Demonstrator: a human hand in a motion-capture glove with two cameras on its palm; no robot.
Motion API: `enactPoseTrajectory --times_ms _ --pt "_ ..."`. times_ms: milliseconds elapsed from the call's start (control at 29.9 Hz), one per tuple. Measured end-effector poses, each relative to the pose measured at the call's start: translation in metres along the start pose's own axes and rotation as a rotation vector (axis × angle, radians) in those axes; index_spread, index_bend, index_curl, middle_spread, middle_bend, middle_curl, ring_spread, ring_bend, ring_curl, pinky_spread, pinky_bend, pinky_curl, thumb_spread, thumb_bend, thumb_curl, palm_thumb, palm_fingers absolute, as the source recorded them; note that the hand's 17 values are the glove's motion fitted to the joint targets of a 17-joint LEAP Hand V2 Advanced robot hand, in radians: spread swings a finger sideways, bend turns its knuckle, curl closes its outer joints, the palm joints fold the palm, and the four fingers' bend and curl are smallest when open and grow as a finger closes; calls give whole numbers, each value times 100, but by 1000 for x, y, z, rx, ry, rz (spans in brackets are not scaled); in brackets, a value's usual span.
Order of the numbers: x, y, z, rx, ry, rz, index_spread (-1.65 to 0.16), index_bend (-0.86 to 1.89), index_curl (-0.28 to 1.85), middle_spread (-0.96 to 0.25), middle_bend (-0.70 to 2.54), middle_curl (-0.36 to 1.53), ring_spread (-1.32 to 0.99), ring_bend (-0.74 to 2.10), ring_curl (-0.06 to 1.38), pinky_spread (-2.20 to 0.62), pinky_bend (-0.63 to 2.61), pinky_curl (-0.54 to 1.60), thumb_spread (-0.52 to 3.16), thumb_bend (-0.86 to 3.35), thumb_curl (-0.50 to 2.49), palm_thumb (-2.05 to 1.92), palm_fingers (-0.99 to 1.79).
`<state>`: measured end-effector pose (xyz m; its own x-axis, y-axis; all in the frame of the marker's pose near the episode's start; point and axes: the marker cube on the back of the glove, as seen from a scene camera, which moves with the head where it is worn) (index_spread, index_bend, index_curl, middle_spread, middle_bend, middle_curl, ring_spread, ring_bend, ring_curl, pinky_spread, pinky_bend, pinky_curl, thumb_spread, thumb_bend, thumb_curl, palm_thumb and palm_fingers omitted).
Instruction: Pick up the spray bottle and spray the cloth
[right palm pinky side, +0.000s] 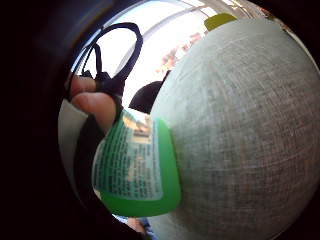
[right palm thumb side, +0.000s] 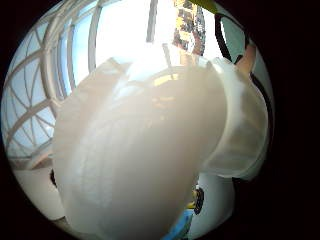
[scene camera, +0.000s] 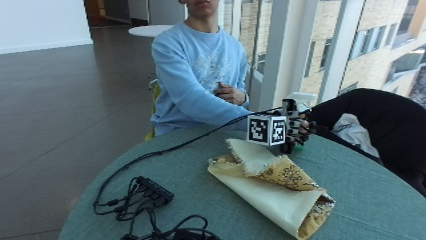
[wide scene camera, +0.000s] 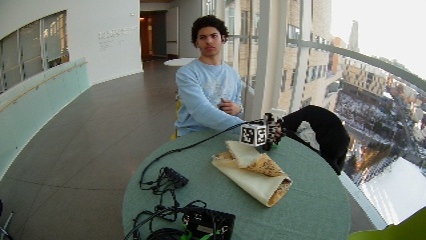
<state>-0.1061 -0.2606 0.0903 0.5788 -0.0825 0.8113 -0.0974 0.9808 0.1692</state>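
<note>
The gloved right hand (scene camera: 297, 131) is at the far right of the round bench (scene camera: 200, 200), fingers (scene camera: 307, 127) curled round the spray bottle (scene camera: 297, 102), white trigger head poking above the glove. Looks like the pick-up step, bottle approx. upright, base hidden behind the hand so can't tell if it's lifted. Cloth (scene camera: 273, 187) lies folded just near of the hand, mid-bench. Next, I'd say: aim nozzle down at cloth, squeeze trigger. Bottle's green label (right palm pinky side: 131, 162) has small print, not legible; no brand readable.
</note>
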Motion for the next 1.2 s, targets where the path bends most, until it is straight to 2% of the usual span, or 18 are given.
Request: enactPoseTrajectory --times_ms 334,635,969,1203 --pt "2 15 -20 -37 136 -8 -26 9 47 -9 19 43 -9 36 38 5 20 34 104 -3 46 80 101" --pt "-18 42 -78 14 317 4 -29 7 37 -9 21 43 -9 38 39 7 24 36 104 -3 42 76 95" --pt "-53 86 -141 42 325 -10 -33 5 29 -9 20 44 -7 40 39 10 30 38 105 -3 39 72 84" --pt "-63 124 -187 47 452 0 -34 9 26 -9 20 43 -6 39 38 11 31 38 106 -3 37 70 81"
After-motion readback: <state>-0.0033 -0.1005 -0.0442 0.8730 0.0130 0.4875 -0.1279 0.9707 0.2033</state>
